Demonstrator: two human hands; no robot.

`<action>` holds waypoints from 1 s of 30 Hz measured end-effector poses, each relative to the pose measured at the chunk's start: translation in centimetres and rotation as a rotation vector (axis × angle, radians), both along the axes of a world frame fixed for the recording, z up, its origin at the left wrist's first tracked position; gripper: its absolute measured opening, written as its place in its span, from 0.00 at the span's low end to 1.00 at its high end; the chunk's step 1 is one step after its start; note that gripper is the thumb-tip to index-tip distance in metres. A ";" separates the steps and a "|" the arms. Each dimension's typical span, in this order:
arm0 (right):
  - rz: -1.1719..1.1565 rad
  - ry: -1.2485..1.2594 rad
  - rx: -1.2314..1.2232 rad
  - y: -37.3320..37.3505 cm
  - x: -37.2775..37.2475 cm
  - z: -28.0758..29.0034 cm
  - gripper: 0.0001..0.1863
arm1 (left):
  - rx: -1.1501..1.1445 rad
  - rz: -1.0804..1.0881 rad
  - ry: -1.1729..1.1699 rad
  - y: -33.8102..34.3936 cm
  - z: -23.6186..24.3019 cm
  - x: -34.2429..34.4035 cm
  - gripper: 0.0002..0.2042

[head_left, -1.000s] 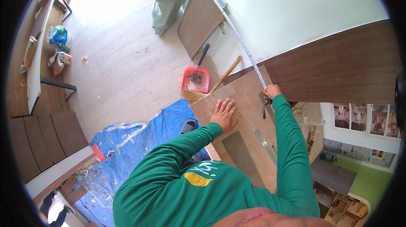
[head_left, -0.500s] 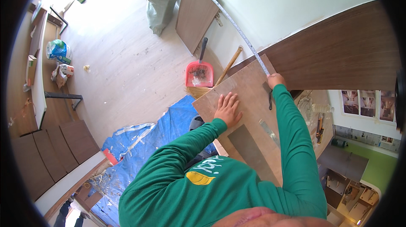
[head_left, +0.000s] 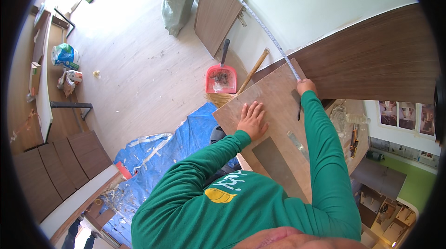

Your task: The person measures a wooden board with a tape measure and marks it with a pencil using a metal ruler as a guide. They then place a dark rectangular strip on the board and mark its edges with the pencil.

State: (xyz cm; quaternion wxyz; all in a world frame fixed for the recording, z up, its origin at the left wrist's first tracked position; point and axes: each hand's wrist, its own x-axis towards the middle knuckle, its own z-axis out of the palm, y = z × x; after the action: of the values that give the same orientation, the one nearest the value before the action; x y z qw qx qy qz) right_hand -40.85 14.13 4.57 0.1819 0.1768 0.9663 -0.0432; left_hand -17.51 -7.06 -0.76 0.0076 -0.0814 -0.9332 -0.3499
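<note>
My left hand point(head_left: 252, 122) lies flat, fingers spread, on a light brown wooden board point(head_left: 275, 92). Near the board's far right corner, my right hand point(head_left: 306, 87) is closed round the end of a measuring tape point(head_left: 268, 32). The white blade stretches away along the wall, over a brown panel point(head_left: 217, 13) leaning there. Just below my right hand, a thin dark tool point(head_left: 298, 105) lies on the board. Closer to me are a metal strip point(head_left: 297, 144) and a grey-brown rectangular piece point(head_left: 278, 165). My right fingers partly hide the tape's near end.
Beyond the board are a red dustpan point(head_left: 221, 80) and a straw broom point(head_left: 253, 71). A blue tarp point(head_left: 181, 133) covers floor at the left. A grey-green sack point(head_left: 176, 0) stands farther back. Cutters point(head_left: 354, 140) lie to the right. A long brown panel point(head_left: 367, 58) runs along the wall.
The whole view has shifted slightly. Both hands keep their places on the board and tape, and the tape stays stretched out.
</note>
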 end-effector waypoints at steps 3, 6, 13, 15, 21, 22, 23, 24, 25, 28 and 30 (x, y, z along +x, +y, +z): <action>0.008 0.001 0.009 -0.1 -0.2 0.2 0.22 | 0.013 0.000 0.004 0.0 -0.1 0.0 0.28; 0.015 0.008 0.015 -0.5 -0.1 0.7 0.22 | 0.028 0.002 -0.003 0.0 -0.1 0.0 0.28; 0.004 -0.004 0.045 -0.2 -0.6 0.1 0.21 | 0.032 -0.002 -0.004 0.1 0.0 0.0 0.28; -0.004 -0.014 0.050 -0.3 -0.6 0.1 0.21 | 0.038 -0.001 -0.014 0.1 0.0 0.0 0.28; 0.005 -0.029 0.067 -0.4 -0.9 0.0 0.21 | 0.048 0.006 -0.018 0.0 0.3 -0.1 0.27; 0.006 -0.031 0.070 -0.4 -0.9 0.0 0.21 | 0.047 0.006 -0.018 0.0 0.3 -0.1 0.27; 0.002 -0.033 0.071 -0.4 -0.9 0.0 0.21 | 0.047 0.006 -0.019 0.0 0.3 -0.1 0.27; -0.002 -0.035 0.073 -0.5 -0.9 0.0 0.21 | 0.046 0.006 -0.019 0.0 0.3 -0.1 0.27; -0.005 -0.036 0.074 -0.5 -0.9 0.1 0.21 | 0.046 0.006 -0.018 0.1 0.3 -0.1 0.27; -0.005 -0.041 0.076 -0.3 -1.0 -0.1 0.22 | 0.044 0.005 -0.017 0.1 0.2 -0.1 0.27; -0.010 -0.042 0.078 -0.3 -1.0 -0.1 0.22 | 0.039 0.005 -0.019 0.1 0.2 -0.1 0.27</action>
State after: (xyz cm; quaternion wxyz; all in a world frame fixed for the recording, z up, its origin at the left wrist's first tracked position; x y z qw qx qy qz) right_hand -41.85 13.80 4.48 0.1948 0.1894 0.9624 -0.0030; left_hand -17.65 -6.96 -0.51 0.0013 -0.0754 -0.9265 -0.3687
